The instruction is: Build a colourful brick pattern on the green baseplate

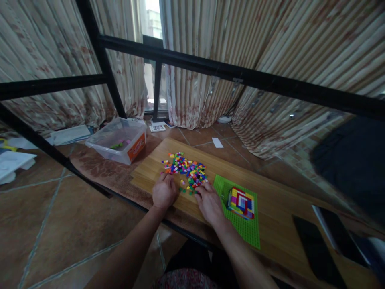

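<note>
A loose pile of small multicoloured toy building bricks (192, 170) is spread on the wooden board in front of me. My left hand (164, 190) rests at the pile's near left edge, fingers curled in, and its fingertips are mostly hidden. At the near right edge, my right hand (208, 200) reaches in among the bricks with fingers bent together; whatever is between them is too small to make out. To the right lies a green studded baseplate (251, 235). On it stands a squarish built block of coloured bricks (241, 202), with rings of red, white and blue on top.
A clear plastic tub (108, 138) with an orange label and a few pieces inside stands beyond the board's (276, 204) left end. Dark flat devices (339, 235) lie at the right. A black metal rail (210, 66) crosses before striped curtains (192, 100).
</note>
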`<action>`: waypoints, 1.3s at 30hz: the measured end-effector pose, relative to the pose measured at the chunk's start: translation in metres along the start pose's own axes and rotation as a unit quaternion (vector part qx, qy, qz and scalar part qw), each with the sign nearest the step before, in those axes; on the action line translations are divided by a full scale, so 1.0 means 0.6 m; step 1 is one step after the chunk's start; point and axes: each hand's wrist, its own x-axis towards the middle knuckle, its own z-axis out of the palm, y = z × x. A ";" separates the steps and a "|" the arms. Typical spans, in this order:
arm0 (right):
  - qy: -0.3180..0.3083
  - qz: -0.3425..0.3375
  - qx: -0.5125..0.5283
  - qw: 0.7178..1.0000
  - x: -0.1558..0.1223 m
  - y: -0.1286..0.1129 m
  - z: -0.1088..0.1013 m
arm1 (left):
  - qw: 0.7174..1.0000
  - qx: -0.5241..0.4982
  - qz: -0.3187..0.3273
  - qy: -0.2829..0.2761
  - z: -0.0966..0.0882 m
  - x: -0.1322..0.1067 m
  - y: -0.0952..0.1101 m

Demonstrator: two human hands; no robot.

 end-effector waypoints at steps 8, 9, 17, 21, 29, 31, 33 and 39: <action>0.059 0.112 0.156 0.980 -0.038 -0.036 -0.042 | 1.000 0.020 0.004 0.017 -0.001 0.005 0.000; 0.072 0.139 0.203 0.967 -0.056 -0.035 -0.044 | 1.000 0.023 0.007 0.019 0.000 0.005 0.000; 0.148 0.311 0.349 0.872 -0.210 0.019 -0.067 | 0.999 0.041 0.018 0.029 0.001 0.008 -0.001; 0.156 0.338 0.337 0.865 -0.241 0.047 -0.091 | 0.998 0.052 0.015 0.030 0.001 0.009 0.000; 0.217 0.309 0.238 0.895 -0.217 0.086 -0.112 | 0.998 0.060 0.013 0.034 0.003 0.011 0.000; 0.242 0.270 0.217 0.906 -0.201 0.094 -0.115 | 0.997 0.062 0.009 0.038 0.003 0.010 0.001; 0.269 0.239 0.202 0.911 -0.187 0.102 -0.114 | 0.997 0.063 0.006 0.039 0.003 0.009 0.002; 0.300 0.214 0.174 0.913 -0.169 0.125 -0.098 | 0.997 0.066 0.002 0.040 0.005 0.010 0.002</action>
